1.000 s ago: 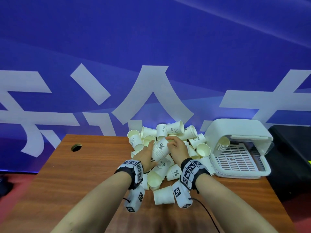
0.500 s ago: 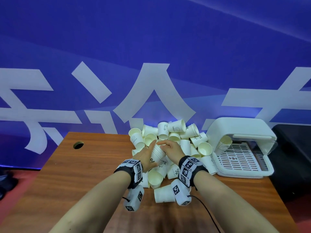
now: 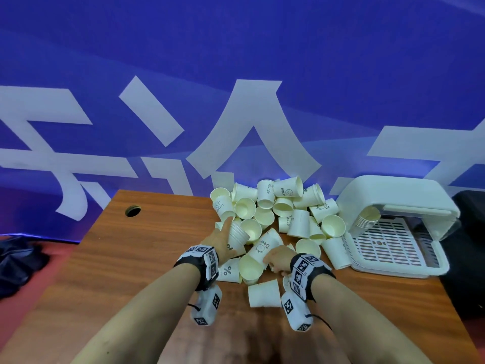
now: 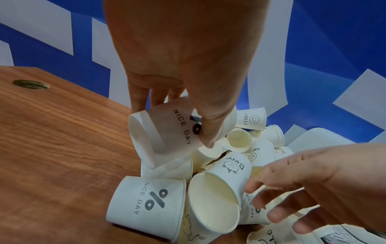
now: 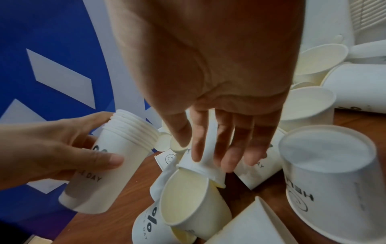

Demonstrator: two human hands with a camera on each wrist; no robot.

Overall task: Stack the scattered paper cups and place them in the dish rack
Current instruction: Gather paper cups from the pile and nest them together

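My left hand [image 3: 221, 241] grips a nested stack of white paper cups [image 3: 237, 236], held tilted above the near left side of the pile; its outer cup [image 4: 167, 132] reads "NICE DAY". My right hand [image 3: 275, 261] is lower, near the pile's front, with its fingers [image 5: 208, 148] stretched fairly straight down onto a "Bear" cup [image 4: 221, 186] lying on its side, mouth toward me. I see no firm hold on that cup. Several loose cups [image 3: 283, 206] are heaped at the table's far edge. The white dish rack [image 3: 399, 264] stands to the right, with a cup stack [image 3: 366, 219] under its lid.
The wooden table [image 3: 144, 258] has a round cable hole [image 3: 133, 210] at the far left. A blue banner wall rises right behind the pile. A lone cup [image 3: 265, 292] lies near my right wrist. A black surface [image 3: 469, 232] adjoins the rack's right side.
My right hand has left the top of the stack and dropped toward me onto the "Bear" cup. The left hand still holds the stack, now tilted further left.
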